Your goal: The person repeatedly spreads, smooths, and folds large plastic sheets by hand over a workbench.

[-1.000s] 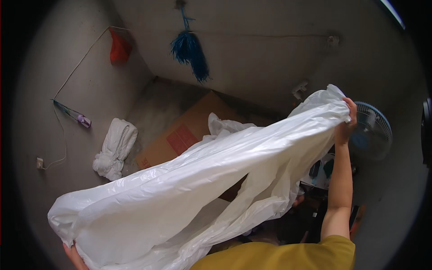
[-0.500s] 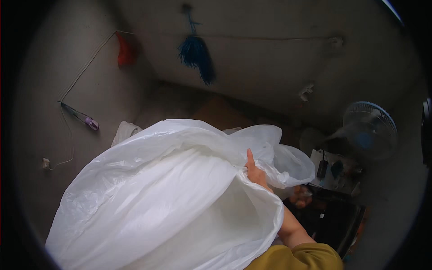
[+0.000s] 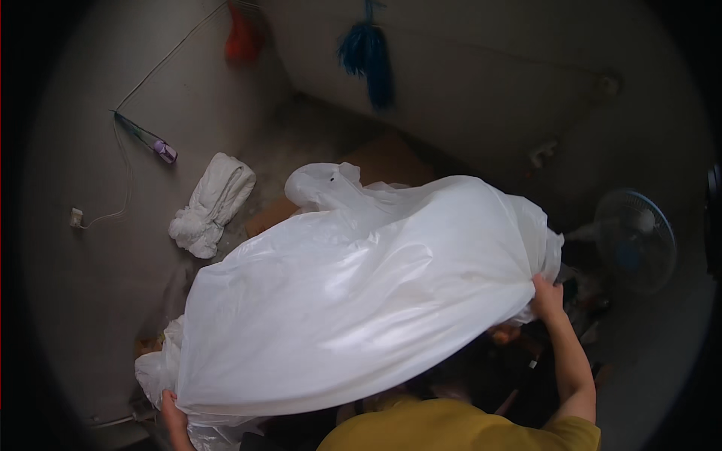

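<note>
A large white plastic bag (image 3: 353,293) is stretched wide across the view in front of me. My right hand (image 3: 547,295) grips its right side near the gathered edge, arm reaching out to the right. At the lower left, my left hand (image 3: 173,417) is closed on the bag's other end, where the plastic bunches up. Between the two hands the sheet is pulled taut along its near edge and bulges at the far side. The fingers are partly hidden by the plastic.
A folded white bundle (image 3: 214,204) lies to the left, beyond the bag. Brown cardboard (image 3: 398,159) is on the floor behind. A fan (image 3: 635,240) stands at the right. A blue mop head (image 3: 368,64) and a red bag (image 3: 243,37) hang on the walls.
The bag's opening no longer faces me; its side is now spread out flat. My right hand has moved right, and my left hand has come into view at the lower left.
</note>
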### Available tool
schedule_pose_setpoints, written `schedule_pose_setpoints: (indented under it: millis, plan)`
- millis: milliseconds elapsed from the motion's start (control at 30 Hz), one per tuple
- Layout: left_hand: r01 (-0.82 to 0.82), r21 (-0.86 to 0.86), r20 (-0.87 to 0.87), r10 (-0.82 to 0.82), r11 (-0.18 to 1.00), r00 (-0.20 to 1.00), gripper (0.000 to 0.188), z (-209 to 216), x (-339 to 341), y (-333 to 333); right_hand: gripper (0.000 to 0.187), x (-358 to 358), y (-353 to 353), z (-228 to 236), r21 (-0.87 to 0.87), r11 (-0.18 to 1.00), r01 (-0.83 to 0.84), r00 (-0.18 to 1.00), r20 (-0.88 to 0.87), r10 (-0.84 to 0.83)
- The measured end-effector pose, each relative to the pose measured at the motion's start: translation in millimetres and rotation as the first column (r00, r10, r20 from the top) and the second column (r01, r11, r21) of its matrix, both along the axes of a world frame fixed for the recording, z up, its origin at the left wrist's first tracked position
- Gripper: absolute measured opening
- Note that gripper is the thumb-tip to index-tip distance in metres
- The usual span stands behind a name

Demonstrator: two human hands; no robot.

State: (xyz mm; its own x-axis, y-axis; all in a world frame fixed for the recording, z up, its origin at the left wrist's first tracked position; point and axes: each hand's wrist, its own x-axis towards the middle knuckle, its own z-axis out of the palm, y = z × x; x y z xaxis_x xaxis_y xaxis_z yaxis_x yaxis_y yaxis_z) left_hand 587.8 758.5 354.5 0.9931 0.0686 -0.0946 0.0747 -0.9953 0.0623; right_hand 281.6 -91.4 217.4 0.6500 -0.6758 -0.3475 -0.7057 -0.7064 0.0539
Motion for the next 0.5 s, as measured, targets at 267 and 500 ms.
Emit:
schedule_pose_setpoints:
  millis: [267, 500]
  plan:
    - [-0.561, -0.824, -0.519, 0.506, -0.081, 0.689, 0.028, -199.2, -37.0, 42.7, 0.030, -61.1, -49.3, -62.5, 1.000, 0.019, 0.005, -0.248, 0.020, -0.968]
    - [-0.033, -0.330, 0.476, 0.197, 0.943, 0.857, 0.028, -69.1, 177.1, 32.2, 0.048, 213.5, -80.8, 154.7, 0.510, 0.118, -0.852, 0.287, 0.644, -0.710]
